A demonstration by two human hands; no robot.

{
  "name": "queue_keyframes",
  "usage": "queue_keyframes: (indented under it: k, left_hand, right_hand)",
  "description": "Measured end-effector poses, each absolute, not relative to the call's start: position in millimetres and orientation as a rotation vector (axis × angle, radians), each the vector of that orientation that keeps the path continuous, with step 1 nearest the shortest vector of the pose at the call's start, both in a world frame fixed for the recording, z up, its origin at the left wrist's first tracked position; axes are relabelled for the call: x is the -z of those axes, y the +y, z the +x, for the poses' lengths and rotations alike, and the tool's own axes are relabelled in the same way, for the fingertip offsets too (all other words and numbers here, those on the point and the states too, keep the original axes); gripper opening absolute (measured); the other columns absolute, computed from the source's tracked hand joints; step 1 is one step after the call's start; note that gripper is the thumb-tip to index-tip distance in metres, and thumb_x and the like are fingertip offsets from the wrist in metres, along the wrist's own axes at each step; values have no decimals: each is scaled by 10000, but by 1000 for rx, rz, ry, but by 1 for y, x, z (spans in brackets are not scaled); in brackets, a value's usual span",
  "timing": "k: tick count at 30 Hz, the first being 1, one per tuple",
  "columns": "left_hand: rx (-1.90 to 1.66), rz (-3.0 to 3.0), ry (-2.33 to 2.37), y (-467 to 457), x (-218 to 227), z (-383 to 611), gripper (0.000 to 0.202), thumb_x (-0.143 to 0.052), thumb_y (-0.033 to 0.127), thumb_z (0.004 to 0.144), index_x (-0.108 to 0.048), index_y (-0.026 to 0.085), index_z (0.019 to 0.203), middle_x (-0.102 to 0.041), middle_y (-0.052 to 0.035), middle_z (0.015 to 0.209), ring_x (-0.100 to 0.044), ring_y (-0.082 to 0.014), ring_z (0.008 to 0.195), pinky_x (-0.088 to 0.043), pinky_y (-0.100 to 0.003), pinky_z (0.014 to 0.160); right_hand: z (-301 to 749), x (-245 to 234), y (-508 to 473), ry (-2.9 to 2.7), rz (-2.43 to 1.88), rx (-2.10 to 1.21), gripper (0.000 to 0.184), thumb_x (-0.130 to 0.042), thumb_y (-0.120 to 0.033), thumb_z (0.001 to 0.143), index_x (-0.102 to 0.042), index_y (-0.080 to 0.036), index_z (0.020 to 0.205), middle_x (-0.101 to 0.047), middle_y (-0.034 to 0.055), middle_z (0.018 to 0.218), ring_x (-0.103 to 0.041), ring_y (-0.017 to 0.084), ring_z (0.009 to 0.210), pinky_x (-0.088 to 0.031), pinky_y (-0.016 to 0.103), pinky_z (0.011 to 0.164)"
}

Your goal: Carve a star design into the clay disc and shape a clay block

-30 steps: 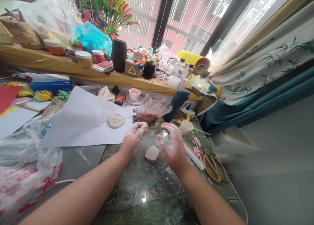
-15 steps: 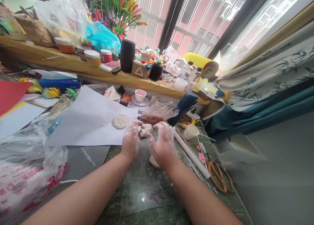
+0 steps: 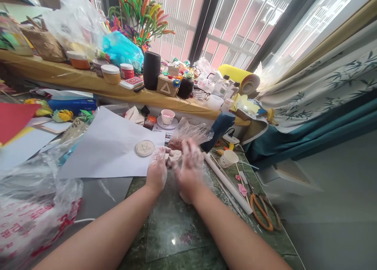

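Between my hands lies a pale lump of clay point(image 3: 176, 155), uneven on top and partly covered by fingers. My left hand point(image 3: 157, 166), coated in white residue, curls around the lump's left side. Against its right side comes my right hand point(image 3: 191, 164), fingers stretched out and slightly blurred. Under that wrist, another pale clay piece point(image 3: 186, 198) shows only at its edge. A round clay disc point(image 3: 145, 148) with a star scored into it rests on the white paper point(image 3: 103, 148) to the left. A clear sheet point(image 3: 167, 230) lies beneath my hands on the green tabletop.
To the right lie a white roller tube point(image 3: 228, 183), thin sticks, orange-handled scissors point(image 3: 261, 213) and a paper cup point(image 3: 229, 158). Behind the hands sit a clear bag of brown material point(image 3: 191, 132) and a pink-filled cup point(image 3: 167, 116). A plastic bag point(image 3: 38, 207) covers the left side.
My right hand has moved left and slightly up, from apart to close against the clay lump. My left hand stays at the lump's left side. The view has shifted slightly.
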State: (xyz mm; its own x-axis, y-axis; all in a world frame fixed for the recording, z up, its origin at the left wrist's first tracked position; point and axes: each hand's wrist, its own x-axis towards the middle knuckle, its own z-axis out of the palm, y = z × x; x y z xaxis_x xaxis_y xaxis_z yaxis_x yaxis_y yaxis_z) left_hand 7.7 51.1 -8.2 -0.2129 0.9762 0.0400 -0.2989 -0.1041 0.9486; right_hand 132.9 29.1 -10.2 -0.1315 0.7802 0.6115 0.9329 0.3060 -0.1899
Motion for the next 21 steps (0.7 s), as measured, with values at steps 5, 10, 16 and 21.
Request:
queue_keyframes:
  k: [5, 10, 16, 21]
  left_hand:
    - [-1514, 966, 1143, 51, 4, 3, 367, -517, 552, 1004, -645, 225, 894, -620, -15, 821, -539, -162, 653, -492, -295, 628]
    - [-1551, 891, 1010, 55, 7, 4, 333, -545, 533, 1001, -632, 228, 899, -611, -5, 832, -485, -129, 579, -458, -273, 562]
    - [-1566, 836, 989, 53, 8, 6, 318, -556, 532, 988, -623, 231, 910, -611, -7, 820, -488, -134, 581, -459, -269, 540]
    - [-1578, 858, 985, 54, 9, 4, 332, -572, 545, 979, -635, 228, 900, -612, -13, 809, -482, -142, 582, -466, -295, 578]
  right_hand:
    - [132, 0, 26, -1964, -1317, 319, 602, -542, -437, 1026, -404, -180, 1553, -490, 219, 1509, -422, 370, 1439, -362, 587, 1166]
    - [140, -29, 39, -1695, -1302, 302, 527, -459, -375, 1058, -358, -164, 1531, -455, 234, 1505, -400, 336, 1468, -350, 573, 1188]
    - [131, 21, 31, -1886, -1413, 148, 441, -518, -340, 1024, -503, -132, 1412, -555, 231, 1429, -470, 350, 1399, -370, 591, 1158]
    - [141, -22, 43, -1564, -1348, -188, 380, -574, -441, 980, -619, -167, 1238, -647, 177, 1300, -581, 314, 1255, -447, 529, 1088]
